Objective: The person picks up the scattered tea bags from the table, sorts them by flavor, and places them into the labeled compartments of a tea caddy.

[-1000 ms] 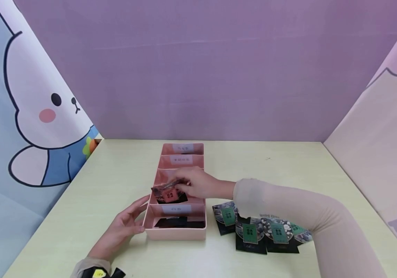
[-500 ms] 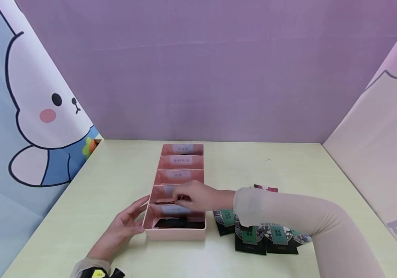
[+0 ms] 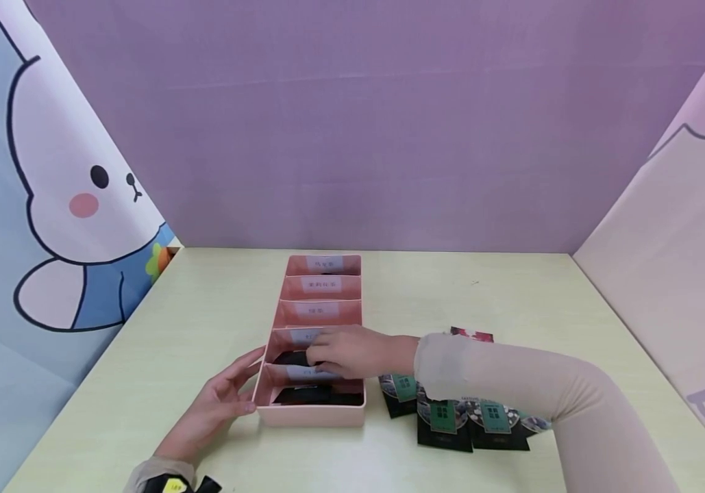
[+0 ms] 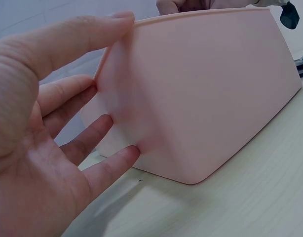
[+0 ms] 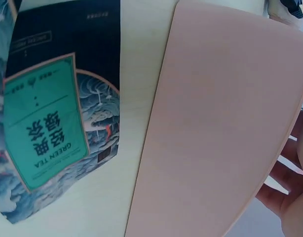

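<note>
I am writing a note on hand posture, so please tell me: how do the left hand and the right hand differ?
The left hand touches the box from outside, at its near left corner; the right hand reaches into the second compartment from the front. The left hand is spread, while the right hand looks more bent. Both are bare.

In the head view soft, even light brightens the pale desk point(image 3: 451, 294), while the purple backdrop point(image 3: 352, 137) sits a shade darker and the printing on the green-labelled packets point(image 3: 442, 416) goes mushy. The left wrist view is dimmer and cooler, the fingers point(image 4: 109, 165) throwing a blurry shadow across the desk beside the pink box point(image 4: 215, 89). In the right wrist view the lettering on the nearest packet point(image 5: 48, 128) comes out crisp under flat, cool light
</note>
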The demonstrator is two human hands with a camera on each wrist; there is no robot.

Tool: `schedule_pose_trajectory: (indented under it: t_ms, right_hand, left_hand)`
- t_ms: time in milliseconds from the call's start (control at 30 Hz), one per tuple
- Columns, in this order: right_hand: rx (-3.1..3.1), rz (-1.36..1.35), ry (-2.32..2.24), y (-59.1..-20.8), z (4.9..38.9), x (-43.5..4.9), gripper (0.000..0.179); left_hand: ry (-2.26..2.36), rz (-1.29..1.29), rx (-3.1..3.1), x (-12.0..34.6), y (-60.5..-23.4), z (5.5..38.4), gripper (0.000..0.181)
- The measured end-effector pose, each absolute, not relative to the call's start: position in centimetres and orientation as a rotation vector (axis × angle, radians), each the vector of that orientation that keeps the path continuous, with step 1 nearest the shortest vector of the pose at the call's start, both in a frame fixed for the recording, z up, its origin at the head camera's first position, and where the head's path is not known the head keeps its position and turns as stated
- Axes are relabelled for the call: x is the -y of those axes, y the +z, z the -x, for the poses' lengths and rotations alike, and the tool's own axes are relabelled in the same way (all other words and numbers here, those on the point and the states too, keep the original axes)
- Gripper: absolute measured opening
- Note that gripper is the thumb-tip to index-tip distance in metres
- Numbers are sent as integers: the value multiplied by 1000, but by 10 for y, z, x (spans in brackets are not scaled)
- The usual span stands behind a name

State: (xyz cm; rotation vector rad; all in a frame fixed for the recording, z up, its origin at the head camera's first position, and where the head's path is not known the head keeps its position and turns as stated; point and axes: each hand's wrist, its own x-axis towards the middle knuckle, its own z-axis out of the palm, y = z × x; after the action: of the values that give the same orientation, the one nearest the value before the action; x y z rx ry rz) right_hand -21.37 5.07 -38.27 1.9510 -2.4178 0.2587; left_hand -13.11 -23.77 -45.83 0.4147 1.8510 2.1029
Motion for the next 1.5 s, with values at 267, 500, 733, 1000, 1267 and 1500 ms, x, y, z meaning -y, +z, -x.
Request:
schedule_pose_trajectory:
  t_ms: [267, 500, 733, 1000, 1267, 1500]
  right_hand:
    - [2315, -1821, -108, -377, 207, -52, 25]
    - [2187, -1719, -293, -380, 206, -52, 27]
    - [2183, -1721, -231, -378, 205, -54, 27]
    - [2162, -1726, -165, -371, 203, -74, 27]
    - [2185, -1663, -111, -368, 208, -105, 24]
    - [2228, -1567, -36, -373, 216, -136, 25]
  left_hand:
    - [2128, -501, -1833, 239, -461, 131, 75]
    - [2137, -519, -1824, 240, -463, 130, 75]
    - [2136, -493, -1818, 240, -461, 129, 75]
    - [2138, -507, -1807, 240, -459, 129, 74]
    - [2132, -477, -1797, 238, -458, 129, 74]
    - [2138, -502, -1816, 238, -458, 129, 75]
